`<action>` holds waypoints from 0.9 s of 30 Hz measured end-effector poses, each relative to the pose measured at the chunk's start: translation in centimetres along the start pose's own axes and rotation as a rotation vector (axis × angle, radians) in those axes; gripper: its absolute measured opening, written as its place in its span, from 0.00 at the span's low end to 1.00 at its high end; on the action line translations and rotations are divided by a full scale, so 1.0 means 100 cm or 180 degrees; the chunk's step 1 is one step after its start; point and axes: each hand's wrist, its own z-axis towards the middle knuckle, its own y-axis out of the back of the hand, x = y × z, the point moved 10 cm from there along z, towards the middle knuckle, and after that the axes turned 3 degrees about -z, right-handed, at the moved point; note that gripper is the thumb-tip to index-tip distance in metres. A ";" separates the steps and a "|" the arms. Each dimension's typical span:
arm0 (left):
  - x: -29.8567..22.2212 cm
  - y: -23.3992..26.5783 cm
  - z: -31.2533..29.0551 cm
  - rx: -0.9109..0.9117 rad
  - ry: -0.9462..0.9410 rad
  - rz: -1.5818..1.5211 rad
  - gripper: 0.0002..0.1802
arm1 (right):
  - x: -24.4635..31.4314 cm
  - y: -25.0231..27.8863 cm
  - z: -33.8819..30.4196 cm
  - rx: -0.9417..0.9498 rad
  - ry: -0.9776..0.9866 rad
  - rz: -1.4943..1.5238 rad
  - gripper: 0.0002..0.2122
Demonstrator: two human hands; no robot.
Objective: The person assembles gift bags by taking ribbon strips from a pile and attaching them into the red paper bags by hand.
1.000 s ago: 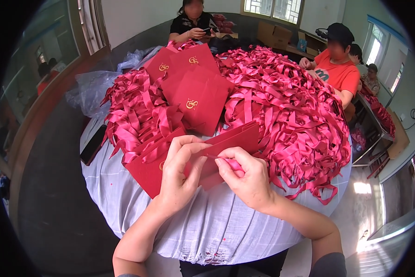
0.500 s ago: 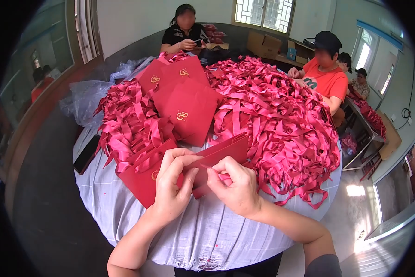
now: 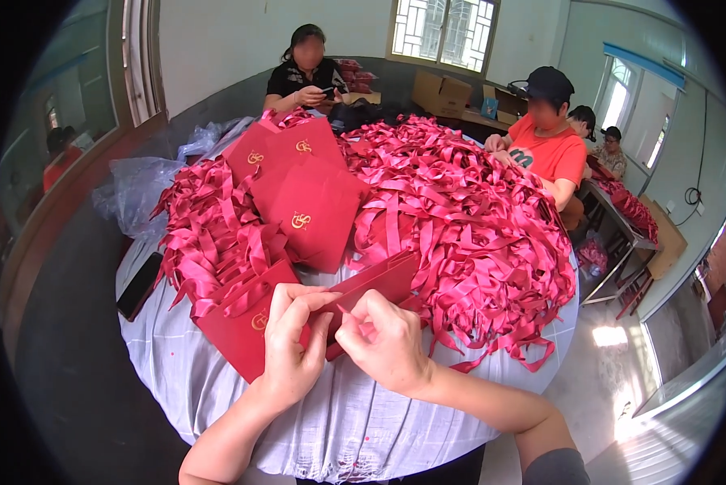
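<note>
Before the ribbon heap (image 3: 468, 234), the left hand (image 3: 293, 339) and right hand (image 3: 387, 343) cover parts of a red paper bag (image 3: 394, 279); where the pink ribbon (image 3: 369, 329) meets it is too small to tell. Beyond the heap, a black-shirted co-worker (image 3: 290, 81) is partly hidden. The lower edge crops the grey sleeve (image 3: 555, 467).

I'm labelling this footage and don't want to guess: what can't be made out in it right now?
All in the head view:
What the left hand pinches: its own fingers hide it.
The ends of the ribbon at the right hand: fingers cover them.
The held bag's far side: turned away from the camera.
What lies under the ribbon heap: buried.
The right sleeve: cut off by the lower edge.
</note>
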 end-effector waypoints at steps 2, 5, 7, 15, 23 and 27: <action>0.000 0.003 0.001 -0.0073 -0.0003 0.0095 0.15 | -0.003 -0.001 0.001 0.0002 -0.0176 0.0134 0.07; 0.001 0.001 -0.001 -0.0001 -0.0031 -0.0029 0.16 | -0.010 -0.003 0.000 0.0098 -0.0482 0.0377 0.06; -0.002 0.000 -0.001 -0.0001 -0.0046 -0.0053 0.17 | -0.023 -0.010 -0.004 0.0296 -0.0951 0.0851 0.05; -0.005 -0.002 -0.008 -0.0086 0.0021 -0.0132 0.18 | -0.046 -0.033 -0.025 0.0592 -0.1870 0.2232 0.05; -0.006 -0.001 -0.005 -0.0110 -0.0024 -0.0047 0.18 | -0.046 -0.031 -0.017 0.0316 -0.1456 0.1861 0.04; -0.005 -0.003 -0.005 -0.0115 -0.0001 -0.0036 0.18 | -0.004 -0.002 -0.008 -0.0155 0.0073 0.0231 0.05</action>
